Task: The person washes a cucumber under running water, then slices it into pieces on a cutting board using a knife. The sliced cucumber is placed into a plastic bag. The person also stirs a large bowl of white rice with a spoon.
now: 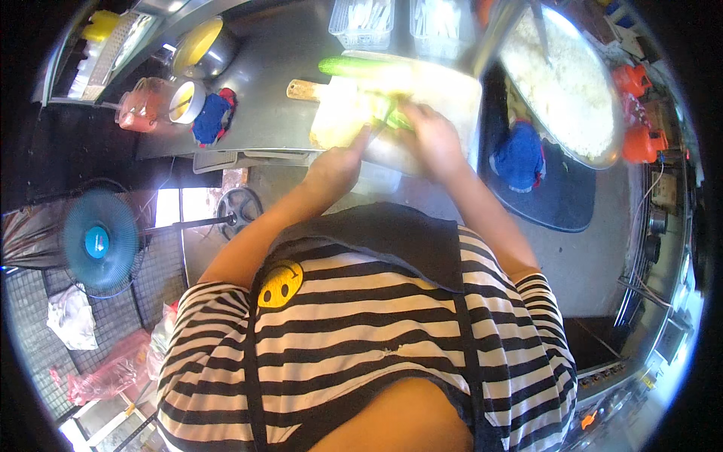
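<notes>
My left hand [337,169] is closed around a slim tool [382,121], possibly a knife or peeler; its index finger stretches along it. My right hand [436,138] grips a green vegetable piece [400,117], probably cucumber, against the white cutting board [467,107]. The tool's tip touches or nearly touches this piece; glare hides the exact contact. Beyond both hands a whole cucumber [339,66] lies across the board's far side. A cleaver with a worn wooden handle [305,89] rests at the board's left, its blade washed out by light.
Two clear plastic baskets [361,25] of pale packets stand behind the board. At right are a large tray of white rice-like food [565,85] and a blue cloth [518,155]. A steel pot [206,48], white cup [187,101] and another blue cloth [213,117] sit left. A fan [100,243] stands lower left.
</notes>
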A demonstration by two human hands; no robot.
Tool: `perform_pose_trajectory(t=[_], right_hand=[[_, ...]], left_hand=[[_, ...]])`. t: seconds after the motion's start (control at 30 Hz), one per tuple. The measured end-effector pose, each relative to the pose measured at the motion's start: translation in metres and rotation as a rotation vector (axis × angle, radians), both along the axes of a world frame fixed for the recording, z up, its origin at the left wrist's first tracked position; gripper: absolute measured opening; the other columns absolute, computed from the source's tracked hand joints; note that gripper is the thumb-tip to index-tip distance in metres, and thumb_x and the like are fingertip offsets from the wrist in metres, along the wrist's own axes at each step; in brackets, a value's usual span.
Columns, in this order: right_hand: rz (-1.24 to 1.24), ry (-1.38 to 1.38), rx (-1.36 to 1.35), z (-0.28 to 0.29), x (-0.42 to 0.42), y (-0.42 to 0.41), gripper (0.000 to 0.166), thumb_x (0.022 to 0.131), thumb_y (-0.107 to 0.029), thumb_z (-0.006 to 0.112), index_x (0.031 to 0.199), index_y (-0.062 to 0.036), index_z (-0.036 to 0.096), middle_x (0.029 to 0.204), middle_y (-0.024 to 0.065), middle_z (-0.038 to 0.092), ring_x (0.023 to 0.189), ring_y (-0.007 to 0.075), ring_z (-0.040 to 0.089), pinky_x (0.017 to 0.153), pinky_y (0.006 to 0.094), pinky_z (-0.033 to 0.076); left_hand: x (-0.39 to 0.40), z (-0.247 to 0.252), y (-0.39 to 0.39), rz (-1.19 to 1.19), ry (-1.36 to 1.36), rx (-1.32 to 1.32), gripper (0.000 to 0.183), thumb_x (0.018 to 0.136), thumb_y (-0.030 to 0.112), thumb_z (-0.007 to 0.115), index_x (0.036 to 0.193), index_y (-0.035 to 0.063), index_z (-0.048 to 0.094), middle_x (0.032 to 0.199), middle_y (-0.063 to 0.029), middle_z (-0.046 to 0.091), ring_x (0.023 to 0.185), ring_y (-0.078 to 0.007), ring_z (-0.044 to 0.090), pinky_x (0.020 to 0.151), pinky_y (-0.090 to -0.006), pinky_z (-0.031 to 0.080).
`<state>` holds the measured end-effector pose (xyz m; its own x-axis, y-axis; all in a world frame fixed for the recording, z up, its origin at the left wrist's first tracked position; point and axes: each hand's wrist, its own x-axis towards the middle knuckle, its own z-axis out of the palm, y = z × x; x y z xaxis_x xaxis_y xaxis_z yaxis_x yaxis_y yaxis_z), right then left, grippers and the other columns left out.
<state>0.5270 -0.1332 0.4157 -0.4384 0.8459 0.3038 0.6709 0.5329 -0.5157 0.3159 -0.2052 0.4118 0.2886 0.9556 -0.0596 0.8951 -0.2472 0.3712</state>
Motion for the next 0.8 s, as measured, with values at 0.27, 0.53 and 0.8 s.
perform_pose_trajectory(t=[0.27,0.53,0.8], right_hand=[[-0.025,0.068,-0.026,-0.001,0.003,-0.002,0.039,0.074,-0.016,0.075,0.111,-0.0106,0.065,0.113,0.0165,0.051,0.096,0.0344,0.060,0.084,0.0405,0.052],[-0.002,0.080,0.032,0.002,-0.003,-0.003,0.037,0.074,-0.015,0.075,0.108,-0.0084,0.064,0.112,0.0159,0.050,0.095,0.0329,0.061,0.080,0.0401,0.053],[-0.007,0.101,-0.001,0.000,-0.002,-0.002,0.037,0.074,-0.014,0.075,0.108,-0.0058,0.064,0.114,0.0150,0.050,0.096,0.0330,0.061,0.080,0.0409,0.053]], left_hand=[[0.004,0.081,-0.010,0.068,0.096,-0.227,0.056,0.091,0.010,0.042,0.146,0.0097,0.030,0.080,-0.0318,0.062,0.076,-0.0443,0.064,0.071,-0.0525,0.050],[0.006,0.027,0.006,0.039,0.039,-0.169,0.055,0.093,0.010,0.039,0.147,0.0138,0.029,0.085,-0.0310,0.063,0.078,-0.0424,0.065,0.073,-0.0510,0.051],[-0.003,0.042,0.015,0.142,-0.130,-0.275,0.056,0.095,0.017,0.045,0.148,0.0157,0.028,0.074,-0.0277,0.063,0.066,-0.0449,0.063,0.065,-0.0506,0.052]])
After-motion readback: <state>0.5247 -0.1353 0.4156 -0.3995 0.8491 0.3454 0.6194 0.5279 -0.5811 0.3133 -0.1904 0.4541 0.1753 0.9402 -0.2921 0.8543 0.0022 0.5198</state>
